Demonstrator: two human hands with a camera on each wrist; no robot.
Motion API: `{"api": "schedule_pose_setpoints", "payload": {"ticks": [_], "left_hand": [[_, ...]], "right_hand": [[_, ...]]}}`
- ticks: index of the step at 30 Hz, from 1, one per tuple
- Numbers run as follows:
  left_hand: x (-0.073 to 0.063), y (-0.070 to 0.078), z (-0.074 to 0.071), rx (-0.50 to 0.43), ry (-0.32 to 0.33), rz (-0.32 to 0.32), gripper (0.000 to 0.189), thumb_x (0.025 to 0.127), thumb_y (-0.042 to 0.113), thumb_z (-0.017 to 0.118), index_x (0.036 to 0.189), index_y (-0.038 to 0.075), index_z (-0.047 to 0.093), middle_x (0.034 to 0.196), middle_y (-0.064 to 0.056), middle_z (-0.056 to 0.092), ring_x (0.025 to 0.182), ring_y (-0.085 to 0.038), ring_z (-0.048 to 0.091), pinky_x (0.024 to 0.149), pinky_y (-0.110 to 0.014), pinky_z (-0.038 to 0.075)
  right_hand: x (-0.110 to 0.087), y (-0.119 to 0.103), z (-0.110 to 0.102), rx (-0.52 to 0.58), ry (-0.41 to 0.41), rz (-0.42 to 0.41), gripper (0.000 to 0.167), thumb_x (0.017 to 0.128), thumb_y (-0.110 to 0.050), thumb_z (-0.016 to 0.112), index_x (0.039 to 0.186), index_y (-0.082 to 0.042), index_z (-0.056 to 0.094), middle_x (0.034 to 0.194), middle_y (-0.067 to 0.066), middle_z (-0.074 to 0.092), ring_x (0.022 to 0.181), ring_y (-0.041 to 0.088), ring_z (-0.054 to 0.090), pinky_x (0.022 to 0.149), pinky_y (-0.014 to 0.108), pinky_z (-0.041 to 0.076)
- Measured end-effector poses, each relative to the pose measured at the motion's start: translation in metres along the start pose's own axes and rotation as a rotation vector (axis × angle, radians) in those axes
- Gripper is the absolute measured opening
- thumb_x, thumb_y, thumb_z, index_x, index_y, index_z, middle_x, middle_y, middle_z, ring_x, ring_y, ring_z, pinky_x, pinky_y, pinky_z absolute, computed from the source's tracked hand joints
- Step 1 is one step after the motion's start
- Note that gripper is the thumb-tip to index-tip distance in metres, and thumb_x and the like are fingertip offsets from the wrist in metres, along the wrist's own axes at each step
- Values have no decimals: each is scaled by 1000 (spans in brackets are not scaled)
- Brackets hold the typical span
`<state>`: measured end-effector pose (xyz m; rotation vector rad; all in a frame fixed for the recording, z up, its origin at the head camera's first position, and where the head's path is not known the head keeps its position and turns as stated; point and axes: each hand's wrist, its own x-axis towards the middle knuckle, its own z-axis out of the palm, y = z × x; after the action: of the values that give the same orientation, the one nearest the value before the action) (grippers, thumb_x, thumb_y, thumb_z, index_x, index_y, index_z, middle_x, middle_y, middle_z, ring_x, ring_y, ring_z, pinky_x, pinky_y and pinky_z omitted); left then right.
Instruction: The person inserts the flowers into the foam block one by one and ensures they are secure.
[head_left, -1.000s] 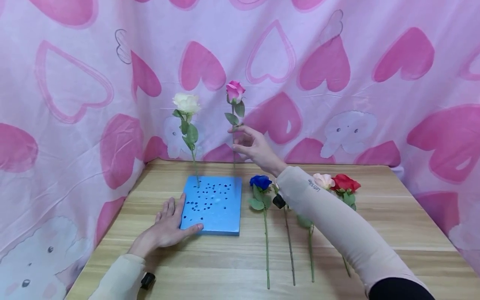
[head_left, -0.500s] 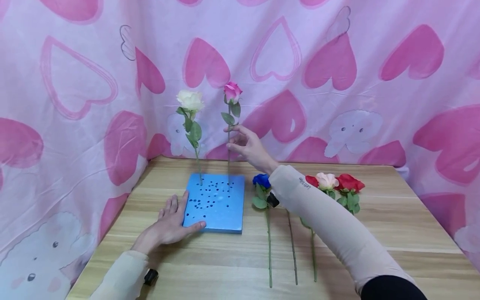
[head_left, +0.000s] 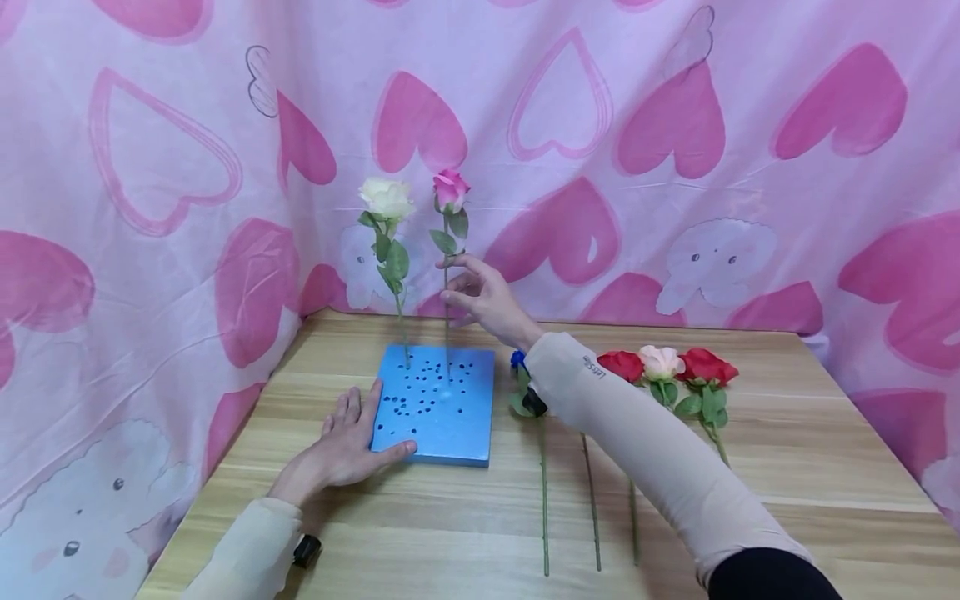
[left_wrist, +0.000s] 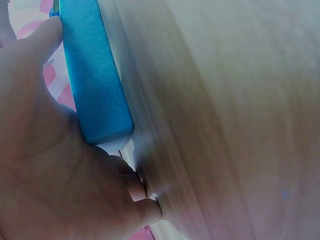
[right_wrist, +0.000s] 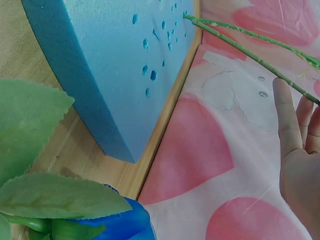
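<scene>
My right hand (head_left: 487, 300) pinches the stem of a pink rose (head_left: 452, 192) between thumb and fingers, just below its leaves. The rose is upright over the blue foam block (head_left: 465, 437), and its stem's lower end overlaps the holes in the block's far half. A white rose (head_left: 387, 200) stands in the block's far left part. My left hand (head_left: 337, 450) lies against the block's left side, fingers extended and thumb along the near edge. The left wrist view has that thumb pressed to the side of the foam block (left_wrist: 95, 75).
Right of the block lie a blue rose (head_left: 518, 360), a red rose (head_left: 621, 365), a pale pink rose (head_left: 662, 363) and another red rose (head_left: 707, 367) on the wooden table (head_left: 420, 533). My right sleeve covers parts of them. A heart-patterned curtain (head_left: 525, 108) surrounds the table.
My right hand has moved the pink rose left and down, bringing its stem from behind the block to over its holes. The left hand keeps its place on the block.
</scene>
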<state>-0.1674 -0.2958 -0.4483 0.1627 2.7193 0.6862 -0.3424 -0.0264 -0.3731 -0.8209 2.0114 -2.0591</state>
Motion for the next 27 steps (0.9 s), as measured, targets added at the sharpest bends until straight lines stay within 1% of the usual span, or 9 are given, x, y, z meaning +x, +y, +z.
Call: {"api": "schedule_pose_setpoints", "payload": {"ticks": [5,7,9,12,14,17,23,25,27], "left_hand": [[0,-1,0,-1,4,-9,130,97,83,63,179,11,-8,180,-37,-14,166,-59,-14,130,-80,-3],[0,-1,-1,0,8,-8,130,97,83,63,179,10,-8,180,-37,-14,166,-60,-14,130,-80,-3],[0,-1,-1,3,10,-9,130,97,83,63,179,11,-8,180,-37,-13,166,-60,-14,130,-80,-3],[0,0,-1,2,15,-1,129,98,81,63,179,9,-7,179,-38,-13,166,-60,-13,130,-81,-2],[1,1,-1,4,15,-4,129,97,82,63,179,11,-7,180,-37,-13,167,-59,-13,131,-80,-1],[1,3,0,1,16,-4,129,97,81,64,179,10,-7,179,-38,-12,167,-59,-13,130,-80,-1],[0,3,-1,7,22,-2,129,98,80,65,179,10,-6,179,-38,-11,167,-58,-12,130,-79,0],[-1,3,-1,9,26,-2,129,97,81,65,179,10,-6,179,-38,-10,167,-58,-11,130,-79,0],[-1,3,-1,9,30,-1,129,97,81,64,179,10,-5,179,-38,-9,167,-58,-10,130,-79,1]], "right_hand": [[4,2,5,17,-1,-1,50,106,4,71,153,-7,58,110,25,68,103,52,68,83,68,65],[6,2,7,26,1,-1,51,106,5,70,154,-7,58,113,30,66,104,51,69,83,69,65],[8,4,8,33,5,3,51,106,6,70,153,-8,58,114,32,65,103,44,71,83,68,65],[10,7,10,36,12,7,50,106,6,69,153,-10,60,112,27,66,101,38,72,83,68,66],[12,8,12,37,19,7,49,107,6,69,152,-11,60,109,23,66,103,42,71,83,68,66],[14,11,14,34,28,5,49,107,5,69,152,-12,61,111,26,66,104,44,71,83,67,66],[19,18,19,20,32,0,47,107,4,69,152,-9,59,112,28,65,95,27,72,87,72,63],[21,20,21,16,37,-7,47,107,5,69,151,-10,60,111,28,65,95,30,72,88,74,62],[23,23,22,3,46,-14,45,107,5,69,149,-10,61,110,28,66,98,38,72,89,75,62]]}}
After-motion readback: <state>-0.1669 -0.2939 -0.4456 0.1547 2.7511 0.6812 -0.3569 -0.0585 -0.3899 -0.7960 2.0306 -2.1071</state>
